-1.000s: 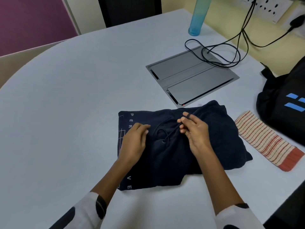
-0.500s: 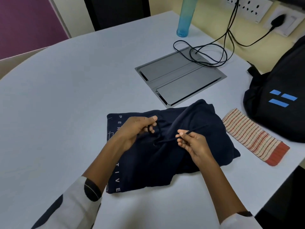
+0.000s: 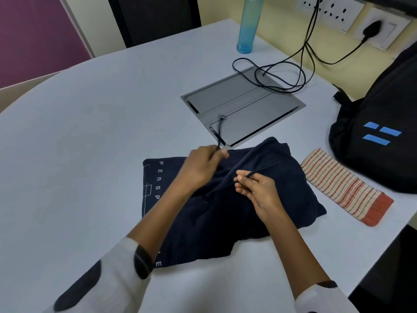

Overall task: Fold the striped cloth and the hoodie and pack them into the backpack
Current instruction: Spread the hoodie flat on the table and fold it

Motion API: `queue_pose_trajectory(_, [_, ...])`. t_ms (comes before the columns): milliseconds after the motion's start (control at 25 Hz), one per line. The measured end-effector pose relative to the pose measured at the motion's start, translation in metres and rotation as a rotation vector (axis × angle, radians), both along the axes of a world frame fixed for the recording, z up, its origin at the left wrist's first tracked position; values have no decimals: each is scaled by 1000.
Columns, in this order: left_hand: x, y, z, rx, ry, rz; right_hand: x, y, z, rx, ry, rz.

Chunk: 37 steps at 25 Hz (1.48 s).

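Observation:
A folded navy hoodie [image 3: 282, 195] with white lettering lies on the white table in front of me. My left hand [image 3: 200, 166] pinches one end of its dark drawstring [image 3: 220, 129], which sticks up and away over the grey panel. My right hand [image 3: 257, 190] pinches the other drawstring end above the hoodie's middle. To the right lies the striped cloth [image 3: 345, 186], folded into a long strip with an orange end. A black backpack [image 3: 383, 136] with blue bars stands at the table's right edge, beyond the cloth.
A grey flip-lid cable panel [image 3: 246, 107] is set into the table [image 3: 90, 154] behind the hoodie, with looped black cables [image 3: 282, 73] on it running to wall sockets [image 3: 338, 10]. A blue-green bottle [image 3: 248, 26] stands at the back. The table's edge runs close on the right.
My left hand has lifted off the hoodie and pulled its drawstring end up and away over the panel. My right hand keeps its hold on the other end, a little lower.

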State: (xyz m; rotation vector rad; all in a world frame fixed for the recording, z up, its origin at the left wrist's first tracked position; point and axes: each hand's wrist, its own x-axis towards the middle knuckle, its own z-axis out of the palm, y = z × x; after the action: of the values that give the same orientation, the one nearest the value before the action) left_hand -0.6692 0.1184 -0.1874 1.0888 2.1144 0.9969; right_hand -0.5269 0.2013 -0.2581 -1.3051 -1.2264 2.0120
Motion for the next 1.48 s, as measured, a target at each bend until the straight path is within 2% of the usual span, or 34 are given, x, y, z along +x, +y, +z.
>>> queue_pose_trajectory(80, [13,26,-26,-128,122,-160,-3,4,-2,18,-22,11])
queue_pose_trajectory(200, [22,36,-56,-223,138,-347,-2,13,-3,-11,-54,-49])
queue_pose_trajectory(240, [22,29,-62,-180,196,-326,-1,15,-5,-19,-81,-104])
queue_pose_trajectory(320, [21,6,-71,21,389,-150,3,13,-8,70,-190,-220])
queue_pose_trajectory(360, [22,-9,-74,96,470,-58,4,7,-10,226,-274,-248])
queue_pose_trajectory(400, [24,-23,-78,127,531,7,5,1,-12,496,-376,-227])
queue_pose_trajectory(480, [32,-46,-83,66,586,-27,4,-11,-22,1118,-602,51])
queue_pose_trajectory(520, [37,-53,-86,8,590,-101,2,-13,-30,1329,-707,245])
queue_pose_trajectory(600, [42,-63,-99,-120,644,-265,-2,-4,-42,1494,-900,555])
queue_pose_trajectory(680, [37,-70,-117,-198,762,-346,0,12,-51,1407,-1072,735])
queue_pose_trajectory(760, [29,-74,-130,-263,790,-325,3,27,-55,1267,-1175,842])
queue_pose_trajectory(960, [27,-68,-140,-322,776,-232,-6,35,-51,1087,-1150,897])
queue_pose_trajectory(1040, [25,-69,-141,-316,749,-236,-6,35,-53,1076,-1109,893])
queue_pose_trajectory(1120, [23,-70,-139,-317,706,-258,3,31,-50,1148,-985,750])
queue_pose_trajectory(1240, [20,-70,-136,-303,631,-261,30,-9,-40,1330,-618,319])
queue_pose_trajectory(1280, [20,-70,-135,-289,593,-256,40,-27,-39,1275,-548,248])
queue_pose_trajectory(1320, [20,-71,-131,-265,547,-245,49,-43,-34,1101,-528,260])
queue_pose_trajectory(1400, [23,-76,-123,-184,441,-191,58,-61,-26,607,-525,370])
queue_pose_trajectory(1480, [30,-88,-113,-87,393,-103,58,-67,-21,319,-518,496])
